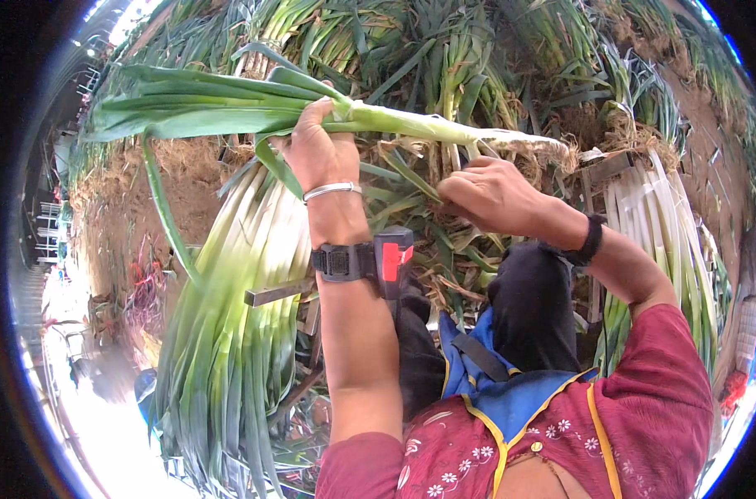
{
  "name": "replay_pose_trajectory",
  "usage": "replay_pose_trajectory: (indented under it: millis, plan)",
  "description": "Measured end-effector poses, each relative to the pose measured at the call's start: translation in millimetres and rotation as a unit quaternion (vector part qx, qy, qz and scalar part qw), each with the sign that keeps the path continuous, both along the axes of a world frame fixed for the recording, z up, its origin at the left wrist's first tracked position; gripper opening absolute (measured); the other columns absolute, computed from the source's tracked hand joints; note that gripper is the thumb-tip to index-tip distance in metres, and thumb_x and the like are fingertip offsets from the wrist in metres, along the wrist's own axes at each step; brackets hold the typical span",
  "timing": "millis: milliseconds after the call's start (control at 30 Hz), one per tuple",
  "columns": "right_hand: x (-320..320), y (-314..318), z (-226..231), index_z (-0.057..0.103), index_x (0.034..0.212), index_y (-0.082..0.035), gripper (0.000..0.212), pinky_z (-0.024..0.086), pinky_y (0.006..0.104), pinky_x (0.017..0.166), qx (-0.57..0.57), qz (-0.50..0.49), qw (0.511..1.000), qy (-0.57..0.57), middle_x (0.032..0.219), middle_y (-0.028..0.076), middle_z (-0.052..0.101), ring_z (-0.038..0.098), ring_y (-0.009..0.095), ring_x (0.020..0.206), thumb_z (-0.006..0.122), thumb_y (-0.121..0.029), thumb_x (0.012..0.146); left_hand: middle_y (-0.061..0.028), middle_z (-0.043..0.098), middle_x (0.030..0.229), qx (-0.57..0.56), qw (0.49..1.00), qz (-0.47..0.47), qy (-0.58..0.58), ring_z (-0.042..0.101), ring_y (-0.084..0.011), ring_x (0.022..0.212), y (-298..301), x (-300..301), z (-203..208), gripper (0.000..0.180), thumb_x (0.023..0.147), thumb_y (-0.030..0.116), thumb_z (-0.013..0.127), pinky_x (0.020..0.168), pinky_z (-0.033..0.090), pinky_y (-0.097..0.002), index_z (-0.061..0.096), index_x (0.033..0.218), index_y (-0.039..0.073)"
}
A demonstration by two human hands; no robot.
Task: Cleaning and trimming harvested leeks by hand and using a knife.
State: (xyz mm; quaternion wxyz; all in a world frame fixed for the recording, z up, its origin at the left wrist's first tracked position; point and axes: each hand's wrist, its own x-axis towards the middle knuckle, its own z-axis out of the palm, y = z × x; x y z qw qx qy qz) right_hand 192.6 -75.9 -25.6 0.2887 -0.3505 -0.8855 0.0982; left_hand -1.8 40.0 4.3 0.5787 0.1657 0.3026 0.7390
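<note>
A long leek (428, 125) lies crosswise in front of me, its green leaves to the left and its muddy roots to the right. My left hand (321, 148) is wrapped round it where the leaves meet the pale stalk. Below the stalk, my right hand (494, 195) is closed, fingers pinched on a peeled outer leaf (411, 173) of the leek. A short pale strip runs between the stalk and those fingers; the fingertips are partly hidden.
Trimmed leeks (237, 274) lie stacked on a rack at the left, beside a metal bar (278, 293). More pale-stalked leeks (657, 224) rest at the right. Rooted, unpeeled leeks (461, 50) fill the far side. Peeled leaf scraps (453, 249) litter the ground before my knees.
</note>
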Motion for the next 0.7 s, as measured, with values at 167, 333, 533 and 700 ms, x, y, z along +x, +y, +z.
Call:
replay_pose_trajectory:
  millis: [167,333,533,700]
  plan:
    - [62.2,-18.5,-38.1,0.051,0.096,-0.008,0.019,0.049,0.0402,0.059,-0.15,-0.23,0.962,-0.008,0.072,0.014,0.058,0.062,0.031,0.065,0.064,-0.016,0.084,-0.0114,0.049,0.118,-0.004,1.0,0.03,-0.008,0.058,-0.0278,0.096,4.6,-21.7,-1.4,0.071,0.07,-0.015,0.057,0.08,0.053,-0.0458,0.031,0.129,0.015]
    - [157.9,-32.3,-107.1,0.056,0.105,-0.007,0.023,0.048,0.0447,0.07,-0.301,-0.365,0.881,-0.001,0.086,0.02,0.064,0.062,0.039,0.085,0.059,-0.02,0.085,-0.0122,0.049,0.118,0.041,0.997,0.048,0.036,0.056,-0.0272,0.099,2.9,-37.4,5.6,0.071,0.07,-0.015,0.056,0.081,0.053,-0.0449,0.03,0.129,0.013]
    - [195.5,-33.5,-160.5,0.061,0.098,-0.003,0.029,0.049,0.0438,0.077,-0.372,-0.458,0.772,-0.238,0.095,0.021,0.065,0.062,0.037,0.092,0.061,-0.021,0.076,-0.0112,0.05,0.115,0.084,0.991,0.059,0.09,0.056,-0.0258,0.1,-10.0,-24.6,22.4,0.064,0.069,-0.013,0.057,0.085,0.05,-0.0399,0.033,0.125,0.007]
    - [167.6,-14.3,-130.5,0.062,0.091,-0.003,0.023,0.049,0.0374,0.073,-0.291,-0.331,0.893,-0.088,0.09,0.017,0.064,0.063,0.03,0.083,0.063,-0.022,0.079,-0.0107,0.051,0.113,0.075,0.986,0.084,0.122,0.056,-0.0245,0.1,-5.3,-33.6,19.9,0.059,0.07,-0.011,0.058,0.084,0.05,-0.0386,0.035,0.121,0.007]
